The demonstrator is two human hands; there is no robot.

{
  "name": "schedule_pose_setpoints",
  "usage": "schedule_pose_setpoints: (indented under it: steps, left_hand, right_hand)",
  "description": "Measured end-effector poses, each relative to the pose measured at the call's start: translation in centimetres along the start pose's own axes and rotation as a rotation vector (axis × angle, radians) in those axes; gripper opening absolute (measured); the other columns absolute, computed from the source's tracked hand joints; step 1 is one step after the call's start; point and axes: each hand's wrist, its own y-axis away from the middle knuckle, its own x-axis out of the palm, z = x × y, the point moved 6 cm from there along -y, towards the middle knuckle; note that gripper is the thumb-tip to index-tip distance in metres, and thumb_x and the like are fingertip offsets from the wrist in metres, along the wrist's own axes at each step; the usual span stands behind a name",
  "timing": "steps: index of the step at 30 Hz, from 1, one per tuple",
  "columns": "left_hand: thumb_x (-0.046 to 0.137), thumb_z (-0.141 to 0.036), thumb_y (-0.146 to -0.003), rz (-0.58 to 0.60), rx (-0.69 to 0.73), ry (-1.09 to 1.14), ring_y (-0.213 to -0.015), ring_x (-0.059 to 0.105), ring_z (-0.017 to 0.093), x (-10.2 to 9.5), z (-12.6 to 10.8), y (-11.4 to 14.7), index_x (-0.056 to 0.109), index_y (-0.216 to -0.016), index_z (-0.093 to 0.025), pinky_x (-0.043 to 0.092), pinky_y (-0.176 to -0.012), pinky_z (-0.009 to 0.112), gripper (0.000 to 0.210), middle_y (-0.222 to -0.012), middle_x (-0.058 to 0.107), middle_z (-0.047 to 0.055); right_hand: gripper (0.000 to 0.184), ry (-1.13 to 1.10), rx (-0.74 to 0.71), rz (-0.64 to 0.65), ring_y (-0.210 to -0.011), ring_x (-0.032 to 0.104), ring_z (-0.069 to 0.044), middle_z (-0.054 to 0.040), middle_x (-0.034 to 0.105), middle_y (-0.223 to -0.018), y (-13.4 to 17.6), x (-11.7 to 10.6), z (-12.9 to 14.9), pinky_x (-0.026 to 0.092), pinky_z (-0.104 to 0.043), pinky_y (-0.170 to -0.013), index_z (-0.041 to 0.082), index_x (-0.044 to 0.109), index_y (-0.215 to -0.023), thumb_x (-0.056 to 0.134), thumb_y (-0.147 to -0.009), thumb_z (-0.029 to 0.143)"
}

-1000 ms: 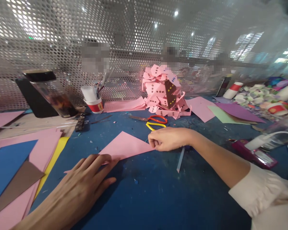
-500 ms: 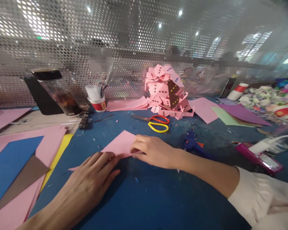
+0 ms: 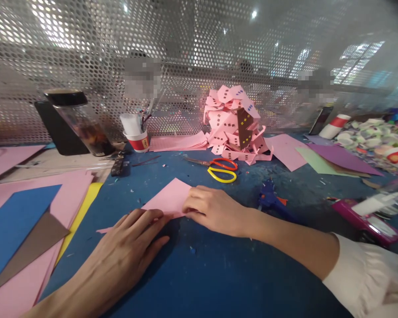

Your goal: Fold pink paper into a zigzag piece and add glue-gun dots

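While the flat left hand (image 3: 137,243) presses paper (image 3: 168,198) at seven o'clock, right hand (image 3: 217,211) pinching at four, a slip could crease it crookedly.

I've got a scuffed blue worktop (image 3: 219,274) on my feed, silvery perforated panel (image 3: 96,66) along its back. Small bright lights (image 3: 254,14) up top, gridded window-like glow (image 3: 361,55) upper right. Beyond the panel: too blurred.

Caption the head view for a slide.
Left hand and right hand on pink paper at a blue table, scissors lying beyond.
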Motion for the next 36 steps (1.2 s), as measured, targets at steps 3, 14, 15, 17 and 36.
schedule_pose_setpoints:
  steps: [3, 14, 15, 17, 36]
  left_hand:
    - [0.052, -0.033, -0.096, -0.018, 0.021, -0.005, -0.100, 0.055, 0.024, -0.2, -0.2, 0.0, 0.055, -0.128, -0.020, 0.049, -0.085, 0.038, 0.035, -0.115, 0.062, 0.008]
    - [0.051, -0.030, -0.096, -0.018, 0.062, -0.058, -0.100, 0.056, 0.024, 0.1, -0.1, 0.2, 0.054, -0.133, -0.023, 0.049, -0.081, 0.037, 0.038, -0.115, 0.062, 0.009]
    - [0.050, -0.031, -0.096, -0.019, 0.066, -0.062, -0.099, 0.056, 0.024, 0.0, -0.2, 0.2, 0.057, -0.131, -0.023, 0.049, -0.081, 0.037, 0.036, -0.113, 0.063, 0.008]
    - [0.049, -0.031, -0.097, -0.015, 0.073, -0.067, -0.098, 0.056, 0.024, -0.2, -0.3, 0.0, 0.062, -0.124, -0.023, 0.049, -0.079, 0.037, 0.031, -0.111, 0.063, 0.008]
    - [0.048, -0.029, -0.096, 0.030, -0.168, 0.251, -0.099, 0.056, 0.021, 0.2, 1.1, -1.7, 0.066, -0.105, -0.026, 0.046, -0.085, 0.034, 0.021, -0.107, 0.062, 0.003]
  right_hand:
    - [0.020, 0.043, -0.027, 0.000, -0.101, 0.055, -0.017, -0.0071, 0.062, -0.105, 0.0, 0.1, 0.4, 0.043, -0.030, -0.086, 0.019, 0.065, -0.108, 0.048, -0.099, 0.021]
    - [0.020, 0.265, -0.190, 0.033, -0.099, 0.053, -0.020, -0.0077, 0.062, -0.103, 0.2, 0.6, 1.4, 0.043, -0.034, -0.084, 0.017, 0.062, -0.110, 0.046, -0.098, 0.015]
    - [0.020, 0.282, -0.201, 0.037, -0.098, 0.053, -0.020, -0.0074, 0.062, -0.103, 0.1, 0.6, 1.5, 0.042, -0.034, -0.084, 0.017, 0.062, -0.109, 0.046, -0.098, 0.015]
    - [0.018, 0.307, -0.217, 0.044, -0.097, 0.053, -0.020, -0.0067, 0.062, -0.103, 0.1, 0.6, 1.7, 0.042, -0.034, -0.083, 0.017, 0.061, -0.107, 0.045, -0.098, 0.014]
    - [0.001, -0.046, 0.163, -0.127, -0.087, 0.053, -0.016, -0.0020, 0.064, -0.095, -0.9, 1.6, -0.3, 0.035, -0.030, -0.077, 0.019, 0.060, -0.088, 0.061, -0.087, 0.020]
